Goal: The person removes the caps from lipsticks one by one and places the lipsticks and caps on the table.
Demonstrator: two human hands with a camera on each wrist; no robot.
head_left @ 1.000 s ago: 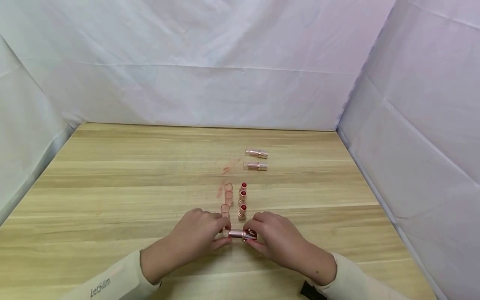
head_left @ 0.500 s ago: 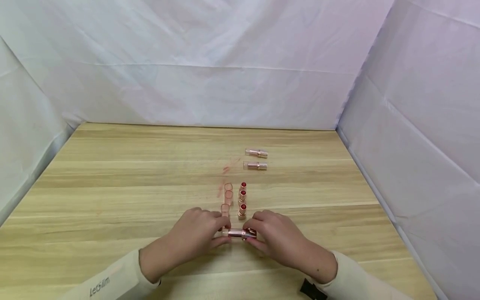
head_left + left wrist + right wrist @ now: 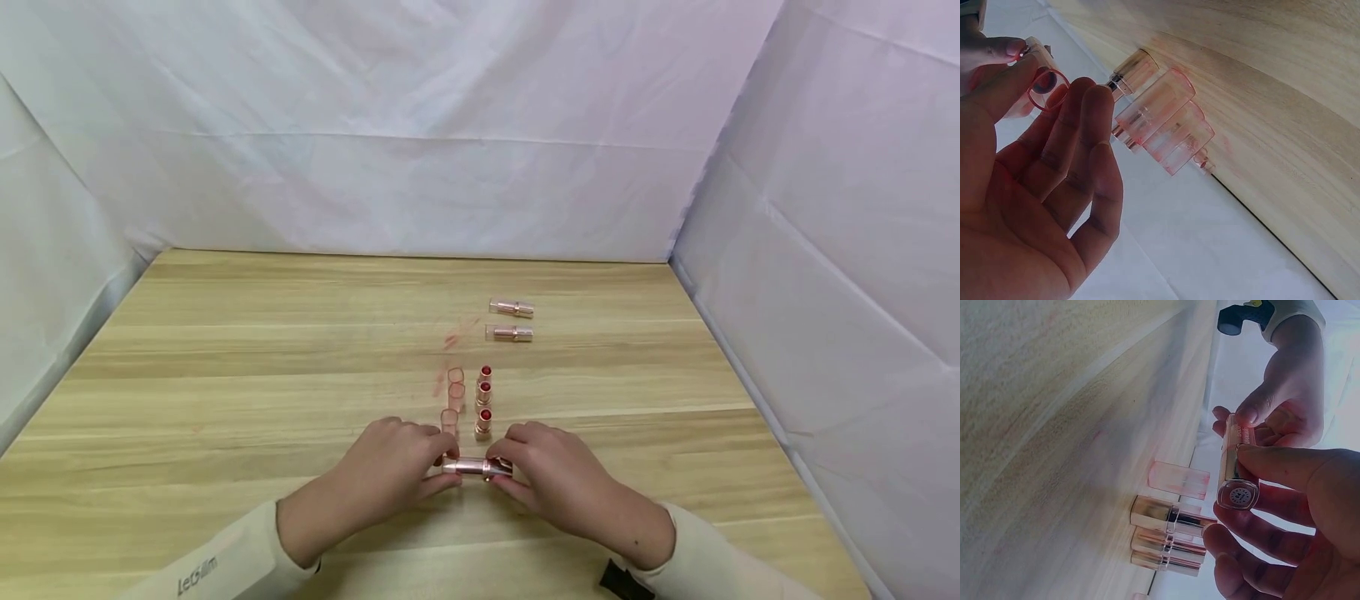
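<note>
Both hands hold one rose-gold lipstick [image 3: 477,467] level, just above the wooden table [image 3: 225,375]. My left hand [image 3: 444,461] pinches its clear pink cap [image 3: 1047,90] end. My right hand [image 3: 501,467] grips the metal base [image 3: 1238,490] between thumb and fingers. Just beyond the hands, three uncapped lipsticks [image 3: 483,392] with red tips stand in a column. Clear caps [image 3: 454,393] stand in a column to their left; they also show in the left wrist view as clear caps [image 3: 1163,122].
Two capped lipsticks [image 3: 512,321] lie on their sides farther back. Faint red smears [image 3: 453,337] mark the wood left of them. White sheeting [image 3: 450,125] walls the table at the back and on both sides. A black wrist strap [image 3: 618,581] sits on the right sleeve.
The hands and the lipstick between them have barely shifted. The standing lipsticks, the caps and the two lying lipsticks have not moved.
</note>
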